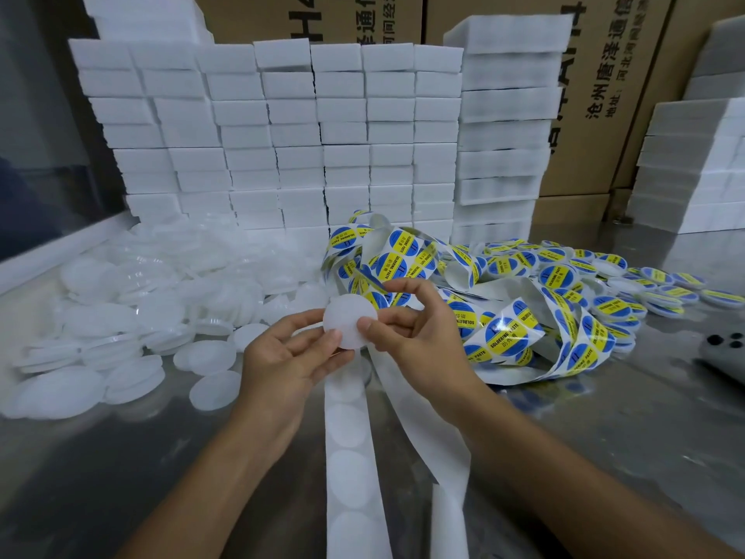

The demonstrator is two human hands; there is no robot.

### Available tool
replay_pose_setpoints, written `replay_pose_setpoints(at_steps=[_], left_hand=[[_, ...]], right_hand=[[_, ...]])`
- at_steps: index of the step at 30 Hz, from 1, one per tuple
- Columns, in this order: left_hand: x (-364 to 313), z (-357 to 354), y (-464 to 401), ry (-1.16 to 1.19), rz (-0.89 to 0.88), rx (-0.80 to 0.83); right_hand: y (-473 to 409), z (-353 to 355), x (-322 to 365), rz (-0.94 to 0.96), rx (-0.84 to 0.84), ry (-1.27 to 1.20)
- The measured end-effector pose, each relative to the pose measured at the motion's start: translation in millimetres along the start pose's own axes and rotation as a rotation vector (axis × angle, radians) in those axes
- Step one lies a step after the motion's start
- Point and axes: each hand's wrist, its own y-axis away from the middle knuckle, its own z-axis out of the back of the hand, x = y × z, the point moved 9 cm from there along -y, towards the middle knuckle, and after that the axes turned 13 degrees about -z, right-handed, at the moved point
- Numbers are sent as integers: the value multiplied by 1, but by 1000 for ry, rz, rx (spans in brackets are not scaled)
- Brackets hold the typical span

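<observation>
A round white plastic lid [349, 319] is held up at the centre of the view. My left hand [282, 357] grips its lower left edge with thumb and fingers. My right hand [415, 328] pinches its right edge, the index finger arched over the top. Behind the lid lies a tangled strip of blue and yellow "soldering paste" stickers [500, 316]. An empty white backing strip [352, 457] with round bare patches runs from under my hands toward the near edge.
A heap of plain white lids [121, 316] covers the metal table [625, 429] at the left. Labelled lids [645, 292] lie at the right. White foam blocks [282, 135] and cardboard boxes [612, 94] stand behind. A grey phone [725, 353] lies at the right edge.
</observation>
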Motion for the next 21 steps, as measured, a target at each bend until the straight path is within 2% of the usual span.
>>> replay_pose_setpoints(at_steps=[2,5,7,11,16,21], left_hand=[[2,0,0,41,29,-22],[4,5,0,45,44,-66],[5,10,0,48,51,-104],[7,16,0,46,72,-151],[4,10,1,65,75,-118],[2,6,2,36,87,-99]], right_hand=[[0,1,0,6,-36,22],[1,16,6,50,-233,151],[1,27,13,58,-304,108],[-4,29,8,-119,-173,-193],[-2,10,-1,-166,-77,2],[-1,7,0,-136,-50,12]])
